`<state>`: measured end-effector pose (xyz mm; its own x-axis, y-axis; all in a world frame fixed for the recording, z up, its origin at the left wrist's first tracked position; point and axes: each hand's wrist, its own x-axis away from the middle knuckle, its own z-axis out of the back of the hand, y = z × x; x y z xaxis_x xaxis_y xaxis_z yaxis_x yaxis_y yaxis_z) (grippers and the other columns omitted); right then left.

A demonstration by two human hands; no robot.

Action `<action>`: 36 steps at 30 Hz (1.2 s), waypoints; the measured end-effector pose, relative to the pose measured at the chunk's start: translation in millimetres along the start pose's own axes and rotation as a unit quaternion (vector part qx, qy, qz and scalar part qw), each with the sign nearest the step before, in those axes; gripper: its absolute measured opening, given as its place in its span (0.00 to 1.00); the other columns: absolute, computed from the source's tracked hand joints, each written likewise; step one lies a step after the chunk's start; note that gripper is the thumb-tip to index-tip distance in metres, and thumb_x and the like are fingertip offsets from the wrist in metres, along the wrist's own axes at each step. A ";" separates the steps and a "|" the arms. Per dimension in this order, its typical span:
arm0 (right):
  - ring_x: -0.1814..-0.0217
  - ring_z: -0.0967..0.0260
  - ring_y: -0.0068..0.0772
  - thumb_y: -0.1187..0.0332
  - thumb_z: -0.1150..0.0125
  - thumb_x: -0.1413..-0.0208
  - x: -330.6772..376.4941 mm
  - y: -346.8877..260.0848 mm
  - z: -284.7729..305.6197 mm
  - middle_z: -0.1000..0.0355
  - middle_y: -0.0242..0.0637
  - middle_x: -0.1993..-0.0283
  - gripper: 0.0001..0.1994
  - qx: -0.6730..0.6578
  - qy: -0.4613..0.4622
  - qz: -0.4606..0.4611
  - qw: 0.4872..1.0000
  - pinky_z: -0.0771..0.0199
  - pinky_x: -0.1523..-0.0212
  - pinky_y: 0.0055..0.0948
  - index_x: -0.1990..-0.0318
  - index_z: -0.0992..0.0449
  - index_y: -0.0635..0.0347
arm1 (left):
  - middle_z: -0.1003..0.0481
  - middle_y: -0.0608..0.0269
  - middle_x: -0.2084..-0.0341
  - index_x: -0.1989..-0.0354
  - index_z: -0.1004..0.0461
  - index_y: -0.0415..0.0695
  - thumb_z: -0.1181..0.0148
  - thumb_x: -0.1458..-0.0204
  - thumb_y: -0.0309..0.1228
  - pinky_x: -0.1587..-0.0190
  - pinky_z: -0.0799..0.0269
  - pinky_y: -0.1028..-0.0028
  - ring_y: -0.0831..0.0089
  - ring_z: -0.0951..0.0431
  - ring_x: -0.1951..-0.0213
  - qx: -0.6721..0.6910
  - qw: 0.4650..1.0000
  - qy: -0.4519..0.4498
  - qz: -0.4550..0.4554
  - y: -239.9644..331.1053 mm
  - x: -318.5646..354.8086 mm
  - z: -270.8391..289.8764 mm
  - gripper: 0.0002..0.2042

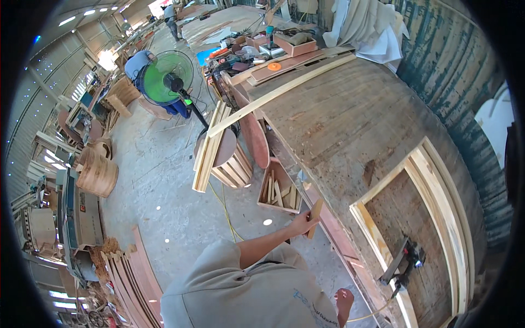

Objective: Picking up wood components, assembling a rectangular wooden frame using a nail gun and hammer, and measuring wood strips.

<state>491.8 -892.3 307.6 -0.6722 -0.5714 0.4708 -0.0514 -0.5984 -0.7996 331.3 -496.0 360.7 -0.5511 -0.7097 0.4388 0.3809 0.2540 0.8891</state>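
I am watching the left hand reaching out over the grey concrete floor, its fingers wrapping around the lower part of a short, flat strip of pale wood, which is standing nearly upright and tilting slightly, just beside the near edge of the long, worn wooden bench. The strip is hanging in the air between the shallow wooden box of offcuts on the floor and the bench edge, touching neither as far as I can see. The right hand is showing low at the bottom of the view, close to the bench side; its fingers are looking curled, but it is too small and bent by the lens for me to tell whether they are holding anything. On the bench, a pale rectangular wooden frame is lying flat, and a black clamp is gripping its near rail. A long, thin pale batten is lying across the far part of the bench. Beyond, a green standing fan is facing the floor area.
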 end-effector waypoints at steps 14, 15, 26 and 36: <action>0.74 0.25 0.29 0.72 0.43 0.49 -105.6 -132.2 -70.7 0.25 0.39 0.74 0.07 0.026 -0.044 -0.037 0.998 0.24 0.69 0.27 0.67 0.25 0.68 | 0.26 0.57 0.71 0.56 0.29 0.35 0.40 0.51 0.55 0.69 0.31 0.70 0.71 0.25 0.70 -0.070 0.997 0.020 -0.036 39.8 -160.9 78.2 0.30; 0.73 0.25 0.29 0.72 0.43 0.49 -108.8 -136.4 -75.6 0.25 0.39 0.74 0.07 0.033 -0.048 -0.034 0.998 0.24 0.69 0.27 0.66 0.25 0.68 | 0.26 0.57 0.70 0.55 0.30 0.36 0.40 0.51 0.55 0.68 0.30 0.70 0.71 0.25 0.69 -0.084 0.995 0.017 -0.057 49.4 -172.6 80.5 0.30; 0.63 0.26 0.49 0.56 0.43 0.49 -52.7 -154.2 -53.0 0.25 0.46 0.67 0.14 0.082 0.165 -0.060 0.981 0.27 0.62 0.40 0.66 0.23 0.57 | 0.26 0.63 0.63 0.50 0.31 0.43 0.44 0.44 0.31 0.66 0.28 0.77 0.76 0.24 0.67 0.014 0.987 -0.135 -0.088 43.1 -233.5 7.1 0.14; 0.63 0.26 0.47 0.56 0.43 0.49 145.8 11.4 -114.5 0.24 0.44 0.66 0.13 -0.048 0.358 -0.212 0.908 0.26 0.62 0.39 0.65 0.21 0.55 | 0.30 0.64 0.65 0.55 0.33 0.40 0.42 0.43 0.35 0.66 0.30 0.79 0.79 0.30 0.70 -0.077 0.909 -0.319 -0.258 101.3 -86.2 -198.4 0.14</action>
<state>308.6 -918.1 324.4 -0.8830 0.2309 0.4086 -0.4589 -0.6077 -0.6482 564.7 -539.4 387.1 -0.9855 -0.1697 -0.0007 0.0225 -0.1348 0.9906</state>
